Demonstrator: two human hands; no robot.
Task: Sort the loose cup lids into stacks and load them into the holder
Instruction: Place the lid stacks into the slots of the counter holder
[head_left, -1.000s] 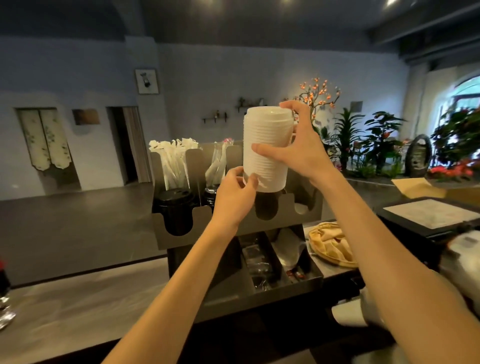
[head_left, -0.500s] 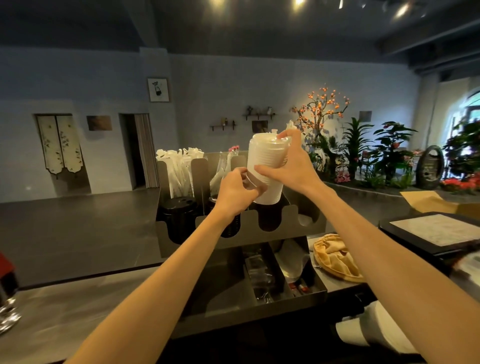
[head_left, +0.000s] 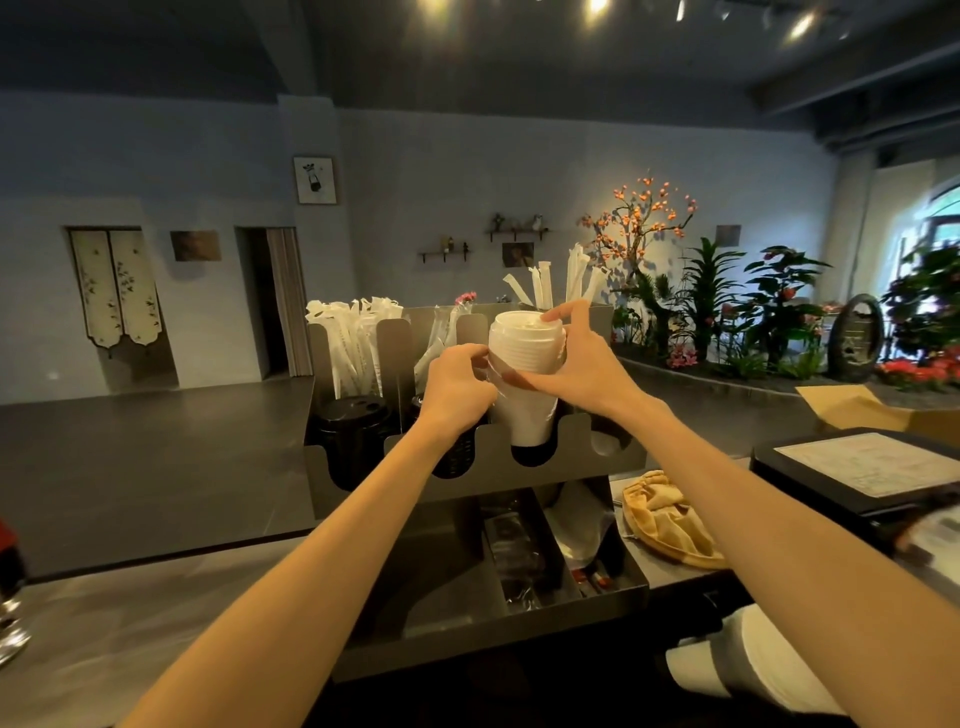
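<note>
A tall stack of white cup lids (head_left: 524, 358), wrapped in a clear plastic sleeve, stands in the third slot of the dark metal holder (head_left: 467, 478). Its lower end is down inside the slot. My right hand (head_left: 582, 364) grips the stack's right side, with the index finger on its top. My left hand (head_left: 460, 382) pinches the plastic sleeve at the stack's left side. Black lids (head_left: 353, 415) fill the leftmost slot. More black lids (head_left: 457, 457) sit in the second slot, partly hidden by my left wrist.
Wrapped straws (head_left: 353, 343) stand in the holder's back compartments. A low tray (head_left: 545, 566) with sachets sits in front of the holder. A yellow cloth (head_left: 670, 519) lies to the right, beside a black machine (head_left: 857, 473). A white roll (head_left: 748, 665) lies at lower right.
Both hands have brought the white lid stack down from above the holder into the third slot. The left hand has shifted from under the stack to its left side.
</note>
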